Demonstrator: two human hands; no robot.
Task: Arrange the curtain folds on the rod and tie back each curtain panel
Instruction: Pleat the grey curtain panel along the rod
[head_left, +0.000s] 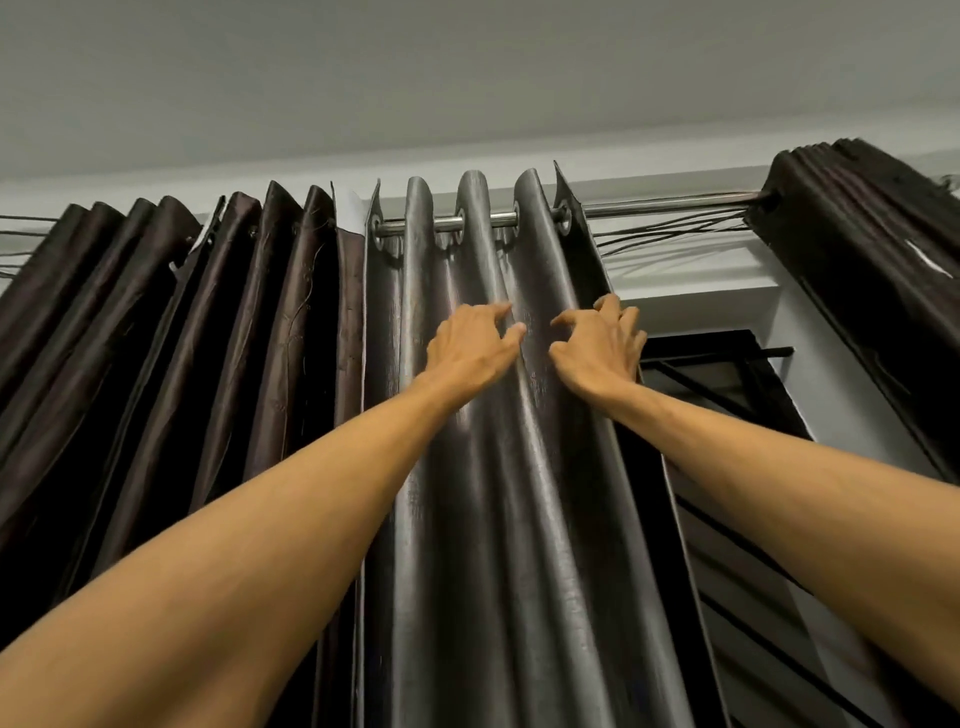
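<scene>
Left hand and right hand, side by side, each grip a fold of the grey eyelet curtain below the rod

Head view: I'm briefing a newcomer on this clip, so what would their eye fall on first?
The left hand and right hand, reaching up from below, curl their fingers on the folds of the shiny grey curtain panel at centre. Above them the panel hangs on a metal rod, which runs bare to a dark curtain bunched at upper right.
</scene>
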